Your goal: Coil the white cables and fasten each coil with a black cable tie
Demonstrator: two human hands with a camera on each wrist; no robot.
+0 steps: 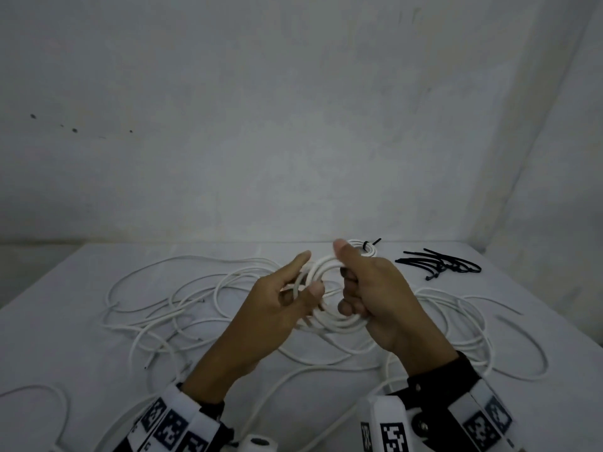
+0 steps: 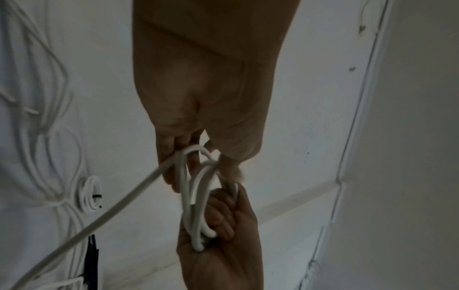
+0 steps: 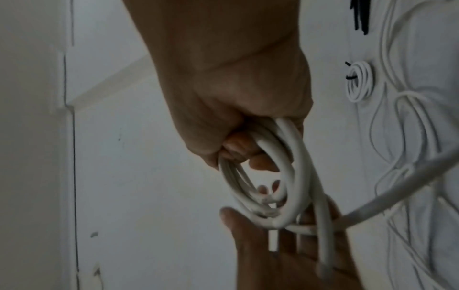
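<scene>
A small coil of white cable is held above the table between both hands. My right hand grips the coil's right side with its fingers curled through the loops and its thumb raised; the right wrist view shows that right hand wrapped round the coil. My left hand pinches the coil's left side with thumb and fingers, index finger straight. In the left wrist view a strand runs down-left out of the left hand, away from the coil. Black cable ties lie in a pile at the right rear.
A tied coil with a black tie lies behind my hands near the wall. Loose white cables sprawl across the white table, left and right of my hands. A wall closes the back, another the right side.
</scene>
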